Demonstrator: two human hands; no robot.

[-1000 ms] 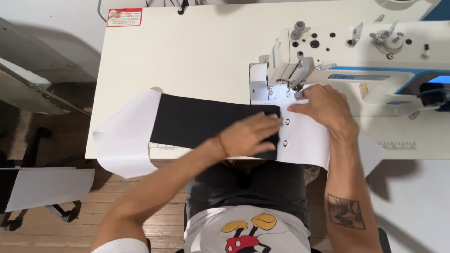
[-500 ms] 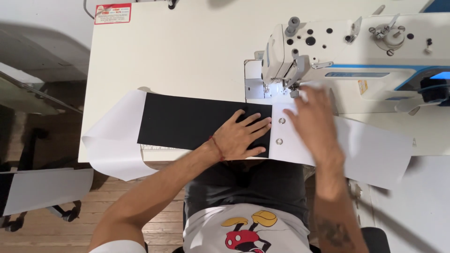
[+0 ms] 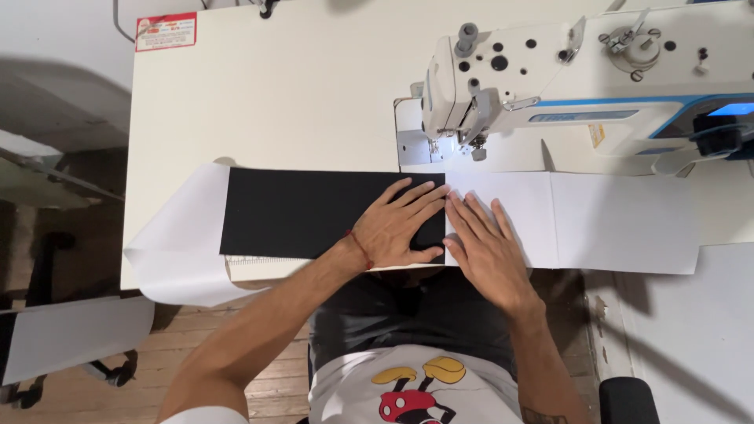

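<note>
Cream bench carries a sewing machine. Both hands now lie flat, fingers spread: left hand on the black fabric, right hand, moved back from the needle, on the white fabric at its 3 o'clock; smoothing looks underway.

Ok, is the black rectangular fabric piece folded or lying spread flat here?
Spread flat. The black rectangular fabric piece lies unfolded on the white fabric strip, with the left hand pressing its right end.
</note>
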